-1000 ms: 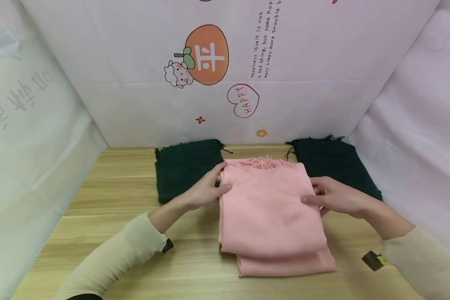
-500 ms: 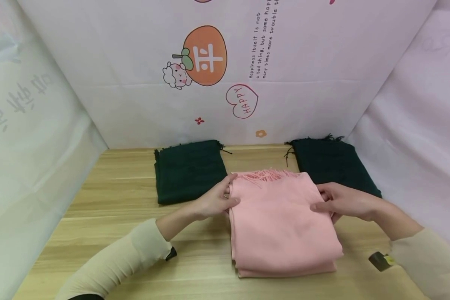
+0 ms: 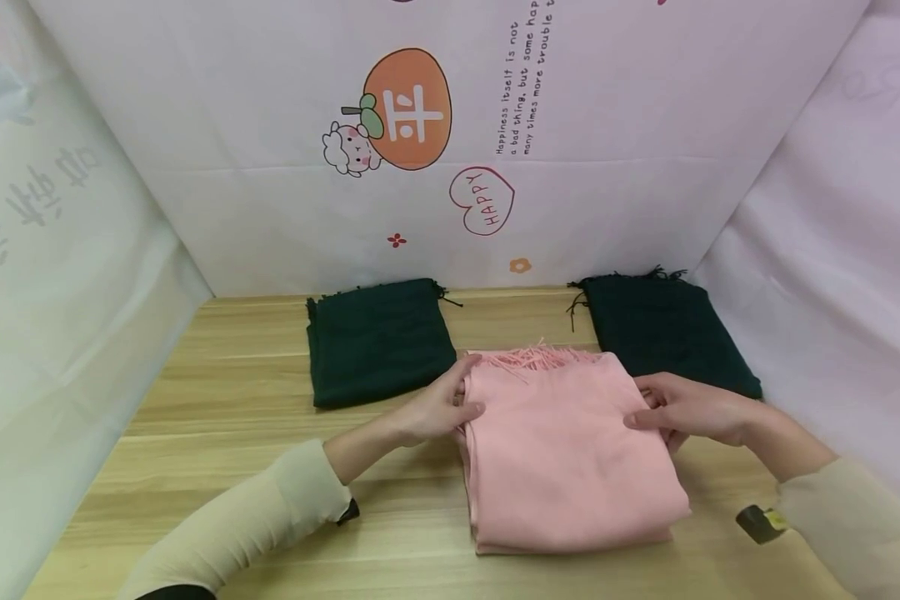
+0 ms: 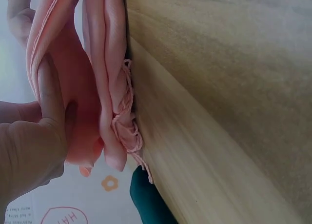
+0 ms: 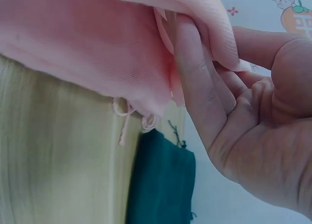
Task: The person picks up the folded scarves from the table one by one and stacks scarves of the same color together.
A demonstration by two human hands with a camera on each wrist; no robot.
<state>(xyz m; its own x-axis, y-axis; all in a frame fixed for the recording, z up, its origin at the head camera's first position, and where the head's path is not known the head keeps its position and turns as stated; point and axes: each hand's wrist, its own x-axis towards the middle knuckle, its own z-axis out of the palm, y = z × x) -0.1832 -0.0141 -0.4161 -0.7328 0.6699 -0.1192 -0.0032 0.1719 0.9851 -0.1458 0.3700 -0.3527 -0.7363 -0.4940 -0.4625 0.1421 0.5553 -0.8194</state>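
Note:
A folded pink scarf (image 3: 573, 467) with a fringe at its far edge lies at the front centre of the table. My left hand (image 3: 437, 410) pinches its upper layers at the left edge, thumb on top and fingers beneath. On the opposite edge my right hand (image 3: 699, 412) holds the same layers in a similar pinch. In the left wrist view a gap separates the held layers from the lower folds (image 4: 109, 48), which rest on the wood with fringe strands sticking out. The right wrist view shows fingers (image 5: 192, 72) under the raised cloth; some fingertips are hidden by it.
Two folded dark green scarves lie at the back: one on the left (image 3: 378, 346), one on the right (image 3: 663, 333), close to the right hand. White printed cloth (image 3: 285, 225) walls the wooden table (image 3: 217, 417) at the back and both sides.
Both hands have drawn the upper pink layers towards me and slightly right, and down. The lower fold that stuck out at the front is now mostly covered. The green scarves have stayed put.

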